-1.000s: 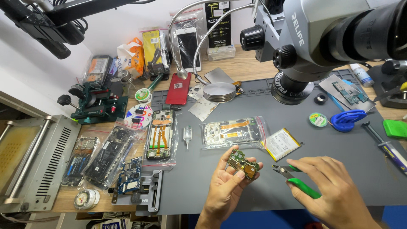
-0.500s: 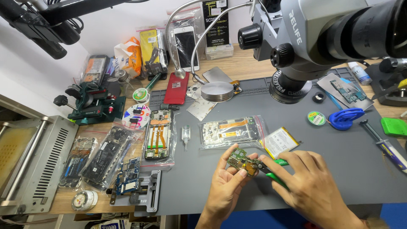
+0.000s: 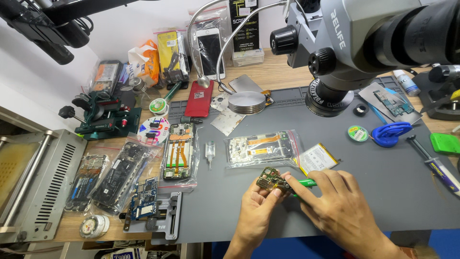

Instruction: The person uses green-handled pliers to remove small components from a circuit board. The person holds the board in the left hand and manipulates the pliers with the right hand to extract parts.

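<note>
Open grey mat (image 3: pixel 383 192) lies to my right hand's (image 3: pixel 335 206) right — free passage there. Ahead, a bagged phone frame (image 3: pixel 261 148) and a battery (image 3: pixel 317 158) block — the microscope (image 3: pixel 364 43) hangs above.

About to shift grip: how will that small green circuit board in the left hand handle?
The circuit board looks thin and flat, so probably light and stiff, yet fragile. The left hand pinches its edges; tool pressure from the right hand could twist it loose.
</note>
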